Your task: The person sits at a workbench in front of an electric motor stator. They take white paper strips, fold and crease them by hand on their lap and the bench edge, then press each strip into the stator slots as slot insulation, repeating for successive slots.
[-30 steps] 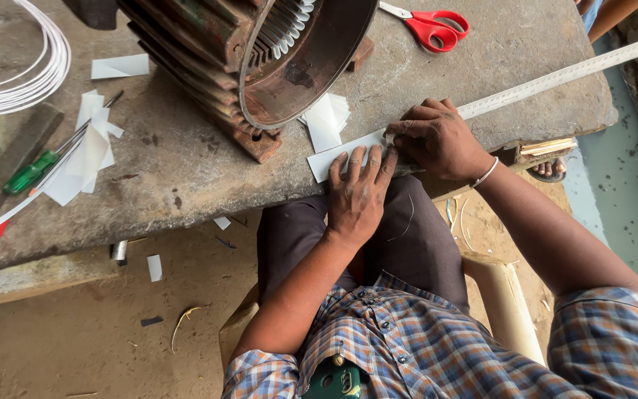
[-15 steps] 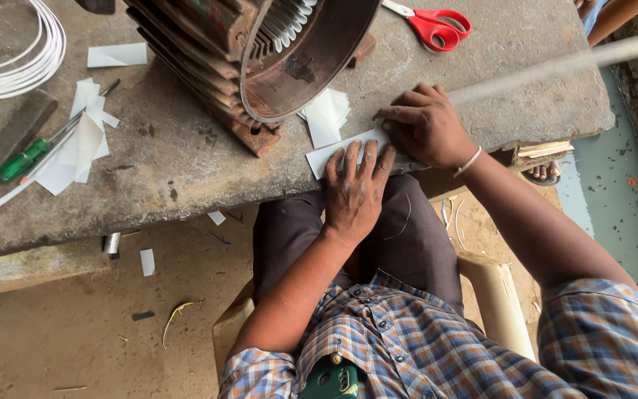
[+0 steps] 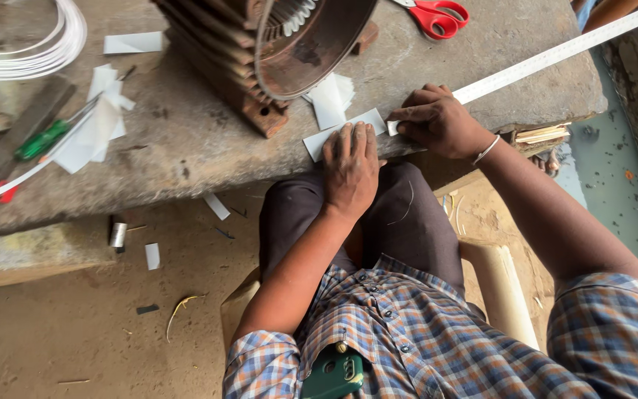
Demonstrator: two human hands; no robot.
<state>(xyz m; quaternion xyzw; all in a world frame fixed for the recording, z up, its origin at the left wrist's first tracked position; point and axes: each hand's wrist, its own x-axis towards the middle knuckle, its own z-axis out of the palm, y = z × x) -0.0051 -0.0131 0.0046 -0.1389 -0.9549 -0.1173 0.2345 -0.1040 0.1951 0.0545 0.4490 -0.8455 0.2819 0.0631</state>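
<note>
A rusty motor housing [image 3: 275, 52] stands on the stone workbench [image 3: 186, 140] ahead of me. My left hand [image 3: 350, 168] lies flat, fingers together, pressing a white paper strip [image 3: 324, 138] at the bench edge. My right hand [image 3: 437, 122] pinches the strip's end beside a long steel ruler [image 3: 555, 52]. Red scissors [image 3: 437, 16] lie well apart.

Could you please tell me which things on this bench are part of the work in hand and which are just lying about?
In use:
- left hand pressing flat on the white paper strip
- right hand holding the long metal ruler at the strip's end

Lying about:
- red scissors
- green screwdriver
- motor housing
- loose paper pieces
- white wire coil
</note>
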